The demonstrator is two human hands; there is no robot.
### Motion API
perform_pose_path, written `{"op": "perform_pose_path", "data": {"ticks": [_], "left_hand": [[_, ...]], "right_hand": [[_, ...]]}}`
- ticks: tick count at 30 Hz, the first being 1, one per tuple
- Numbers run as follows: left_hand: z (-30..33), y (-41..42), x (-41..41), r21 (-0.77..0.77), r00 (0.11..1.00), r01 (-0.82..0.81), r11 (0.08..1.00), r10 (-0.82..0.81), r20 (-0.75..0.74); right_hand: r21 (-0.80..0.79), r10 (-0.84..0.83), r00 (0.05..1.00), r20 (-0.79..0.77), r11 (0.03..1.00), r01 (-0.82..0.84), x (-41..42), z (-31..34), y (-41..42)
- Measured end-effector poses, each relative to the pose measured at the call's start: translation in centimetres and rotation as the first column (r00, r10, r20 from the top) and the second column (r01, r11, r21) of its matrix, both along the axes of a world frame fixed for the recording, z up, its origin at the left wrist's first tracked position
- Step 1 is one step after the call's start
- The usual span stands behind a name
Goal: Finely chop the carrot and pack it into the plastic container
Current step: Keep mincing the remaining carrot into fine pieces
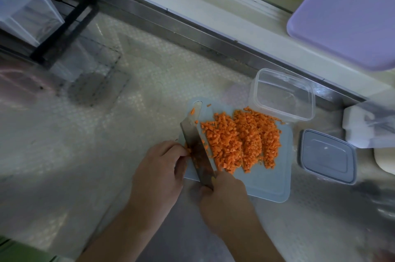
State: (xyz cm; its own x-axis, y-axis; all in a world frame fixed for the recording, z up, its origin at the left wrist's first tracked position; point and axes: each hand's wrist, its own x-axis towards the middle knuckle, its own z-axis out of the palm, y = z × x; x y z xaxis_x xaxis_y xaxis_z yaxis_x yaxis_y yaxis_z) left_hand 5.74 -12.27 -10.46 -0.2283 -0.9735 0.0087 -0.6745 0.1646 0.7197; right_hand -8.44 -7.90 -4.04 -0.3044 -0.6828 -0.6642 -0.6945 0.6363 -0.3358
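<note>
A heap of finely diced carrot [241, 139] lies on a pale blue cutting board [269, 180]. My right hand [226, 199] grips the handle of a knife [197, 148], whose blade lies along the board's left edge with carrot bits stuck to it. My left hand [159, 172] pinches a small remnant of carrot [188, 151] against the blade's left side. Behind the board, at its far right corner, stands an empty clear plastic container [282, 95]. Its grey lid [328, 156] lies flat to the right of the board.
The worktop is steel, partly covered by a patterned clear mat [102, 133]. A purple board [350, 13] leans at the top right. White objects [367, 127] sit at the right edge. Clear drawers [25, 7] and a black frame [64, 33] stand at the far left.
</note>
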Motion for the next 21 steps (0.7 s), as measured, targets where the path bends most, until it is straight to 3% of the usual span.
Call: {"op": "perform_pose_path", "data": {"ticks": [7, 21], "left_hand": [[-0.2, 0.0, 0.0, 0.003, 0.998, -0.006, 1.0, 0.006, -0.066], [0.0, 0.1, 0.3, 0.018, 1.0, -0.005, 1.0, 0.005, -0.013]], "right_hand": [[-0.023, -0.005, 1.0, -0.02, 1.0, 0.005, -1.5, 0.8, 0.8], [0.073, 0.061, 0.998, -0.015, 0.996, -0.06, 0.1, 0.8, 0.7]]}}
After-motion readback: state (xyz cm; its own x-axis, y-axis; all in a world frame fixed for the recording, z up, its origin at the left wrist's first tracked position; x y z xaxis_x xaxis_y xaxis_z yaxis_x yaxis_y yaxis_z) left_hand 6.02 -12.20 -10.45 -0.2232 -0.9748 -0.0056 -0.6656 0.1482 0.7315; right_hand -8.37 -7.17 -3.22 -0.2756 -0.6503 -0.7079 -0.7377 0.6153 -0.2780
